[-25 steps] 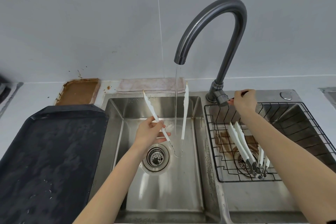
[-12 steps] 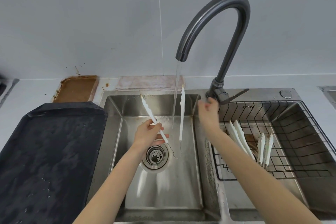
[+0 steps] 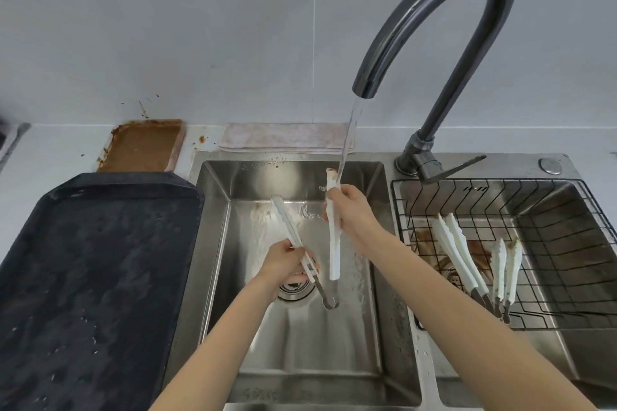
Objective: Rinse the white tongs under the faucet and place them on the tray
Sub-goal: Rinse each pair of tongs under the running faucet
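Note:
White tongs (image 3: 334,243) with a metal hinge hang spread apart over the left sink basin (image 3: 300,344). My left hand (image 3: 285,262) grips the left arm near its lower end. My right hand (image 3: 350,210) is closed around the upper part of the right arm, whose soiled tip sits in the water stream from the dark faucet (image 3: 434,27). The black tray (image 3: 90,277) lies wet on the counter to the left of the sink.
Two more pairs of white tongs (image 3: 460,257) lean in a wire basket (image 3: 567,243) in the right basin. The faucet lever (image 3: 447,168) points right. A brown-stained tray (image 3: 143,145) and a folded cloth (image 3: 283,137) lie behind the sink.
My right hand left the faucet lever, crossed to the left basin and took hold of the tongs' right arm. The water stream now runs stronger.

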A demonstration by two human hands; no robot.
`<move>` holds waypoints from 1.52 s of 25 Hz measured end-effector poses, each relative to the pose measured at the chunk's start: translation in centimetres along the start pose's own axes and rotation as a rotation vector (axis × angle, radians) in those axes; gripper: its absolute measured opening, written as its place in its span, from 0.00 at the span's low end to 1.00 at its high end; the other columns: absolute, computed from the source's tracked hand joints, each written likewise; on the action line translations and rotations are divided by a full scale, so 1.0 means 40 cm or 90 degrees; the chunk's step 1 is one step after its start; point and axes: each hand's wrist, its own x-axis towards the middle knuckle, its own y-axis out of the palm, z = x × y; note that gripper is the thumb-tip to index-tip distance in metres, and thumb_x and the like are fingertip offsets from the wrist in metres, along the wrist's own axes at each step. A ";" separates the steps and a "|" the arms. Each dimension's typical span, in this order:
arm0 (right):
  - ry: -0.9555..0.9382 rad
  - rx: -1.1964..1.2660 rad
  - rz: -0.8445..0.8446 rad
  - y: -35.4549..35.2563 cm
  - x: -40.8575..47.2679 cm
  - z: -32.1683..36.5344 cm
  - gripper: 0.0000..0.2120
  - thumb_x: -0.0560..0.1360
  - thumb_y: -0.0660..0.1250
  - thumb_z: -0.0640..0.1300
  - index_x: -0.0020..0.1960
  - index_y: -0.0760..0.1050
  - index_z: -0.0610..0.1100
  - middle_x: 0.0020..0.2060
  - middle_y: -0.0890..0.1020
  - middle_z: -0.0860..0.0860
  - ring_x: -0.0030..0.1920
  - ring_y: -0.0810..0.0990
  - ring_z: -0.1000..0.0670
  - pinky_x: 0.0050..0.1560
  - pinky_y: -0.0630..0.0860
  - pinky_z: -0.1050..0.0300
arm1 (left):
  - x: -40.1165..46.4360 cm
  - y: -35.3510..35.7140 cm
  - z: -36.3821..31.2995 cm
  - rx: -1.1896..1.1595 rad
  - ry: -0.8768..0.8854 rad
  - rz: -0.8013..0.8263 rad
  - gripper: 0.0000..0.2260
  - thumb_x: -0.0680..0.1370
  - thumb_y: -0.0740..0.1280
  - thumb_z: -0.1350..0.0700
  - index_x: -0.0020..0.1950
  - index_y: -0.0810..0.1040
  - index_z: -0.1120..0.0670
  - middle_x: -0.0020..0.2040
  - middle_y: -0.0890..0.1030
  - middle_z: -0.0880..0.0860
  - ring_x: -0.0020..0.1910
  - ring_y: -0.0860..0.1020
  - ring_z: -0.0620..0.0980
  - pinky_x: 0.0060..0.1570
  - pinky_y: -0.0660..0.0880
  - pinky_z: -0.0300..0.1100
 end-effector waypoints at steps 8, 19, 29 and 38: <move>-0.144 -0.130 -0.070 -0.005 -0.001 0.018 0.16 0.76 0.62 0.51 0.59 0.70 0.43 0.39 0.74 0.55 0.41 0.74 0.55 0.38 0.70 0.67 | 0.017 0.024 -0.001 -0.020 -0.020 0.040 0.06 0.79 0.57 0.63 0.53 0.71 0.57 0.48 0.80 0.56 0.41 0.81 0.51 0.39 0.79 0.38; -0.165 -0.175 -0.131 0.017 0.037 0.034 0.16 0.81 0.52 0.44 0.59 0.73 0.37 0.34 0.77 0.49 0.31 0.75 0.53 0.46 0.80 0.50 | 0.008 0.026 -0.054 -0.204 0.214 -0.136 0.04 0.80 0.57 0.52 0.53 0.68 0.50 0.42 0.78 0.51 0.38 0.79 0.49 0.46 0.77 0.44; -0.126 0.029 -0.054 0.011 0.040 0.006 0.10 0.81 0.54 0.42 0.54 0.73 0.40 0.34 0.80 0.49 0.35 0.79 0.52 0.39 0.79 0.62 | -0.013 0.018 -0.067 -0.103 0.297 -0.210 0.08 0.78 0.62 0.54 0.39 0.68 0.50 0.30 0.69 0.51 0.29 0.67 0.48 0.34 0.68 0.41; -0.165 -0.032 -0.062 0.042 0.033 0.026 0.15 0.81 0.51 0.51 0.46 0.71 0.43 0.26 0.67 0.51 0.26 0.65 0.54 0.29 0.65 0.60 | -0.004 0.020 -0.041 -0.180 0.244 -0.185 0.11 0.79 0.58 0.58 0.36 0.65 0.52 0.19 0.68 0.44 0.21 0.66 0.43 0.32 0.68 0.41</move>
